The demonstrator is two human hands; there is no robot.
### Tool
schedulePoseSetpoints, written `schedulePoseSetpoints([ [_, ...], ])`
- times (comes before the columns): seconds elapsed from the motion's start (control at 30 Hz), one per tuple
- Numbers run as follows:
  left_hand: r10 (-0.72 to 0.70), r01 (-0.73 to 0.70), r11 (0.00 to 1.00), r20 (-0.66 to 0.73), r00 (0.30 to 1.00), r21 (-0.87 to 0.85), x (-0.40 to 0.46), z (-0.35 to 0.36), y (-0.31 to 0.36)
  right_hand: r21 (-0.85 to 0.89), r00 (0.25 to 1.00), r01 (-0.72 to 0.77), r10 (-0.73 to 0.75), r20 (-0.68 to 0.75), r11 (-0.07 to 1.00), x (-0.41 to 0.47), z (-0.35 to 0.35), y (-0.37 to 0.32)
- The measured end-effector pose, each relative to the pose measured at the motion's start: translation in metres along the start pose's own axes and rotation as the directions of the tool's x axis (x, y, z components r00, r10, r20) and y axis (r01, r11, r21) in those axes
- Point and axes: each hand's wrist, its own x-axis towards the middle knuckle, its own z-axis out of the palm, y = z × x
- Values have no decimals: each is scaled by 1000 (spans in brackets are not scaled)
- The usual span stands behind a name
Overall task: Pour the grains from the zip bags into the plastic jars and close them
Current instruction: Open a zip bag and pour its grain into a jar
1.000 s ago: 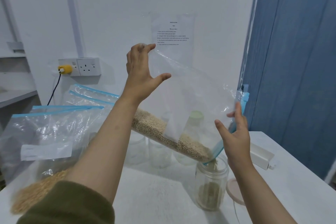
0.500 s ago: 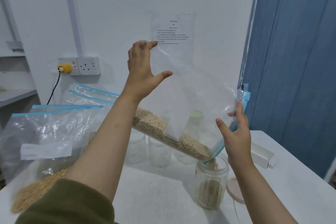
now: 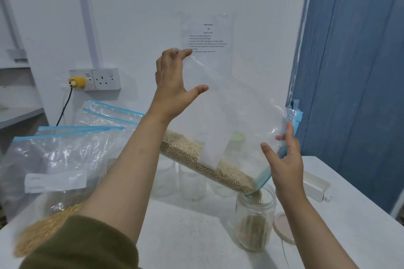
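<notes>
The zip bag [image 3: 231, 120] slants down from the left hand [image 3: 175, 85], pinching its raised corner, to the right hand [image 3: 284, 159], gripping the blue zip edge. Just below that hand, grains [image 3: 203, 164] stream into the open jar [image 3: 254, 220] (roughly half full) on the tabletop [image 3: 188, 236]; its lid [image 3: 283, 228] lies alongside.

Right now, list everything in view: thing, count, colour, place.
tilted zip bag: one, clear, blue zip, held over the jar, grains pouring
open jar: one, clear, part filled, front right of table
jar lid: one, pale, beside that jar
other zip bags: several, clear with blue zips, left
empty jars: about three, clear, behind the tilted bag
wall socket: one, white, yellow plug
white box: one, right
left hand: pinches bag's raised bottom
right hand: holds bag's mouth
</notes>
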Motion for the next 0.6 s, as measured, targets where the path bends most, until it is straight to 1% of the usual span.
schedulePoseSetpoints([
  [0.6,9,-9,1000,7,1000,-5,0,1,5,-11,1000,-17,17,-17,1000,-1,-1,5],
])
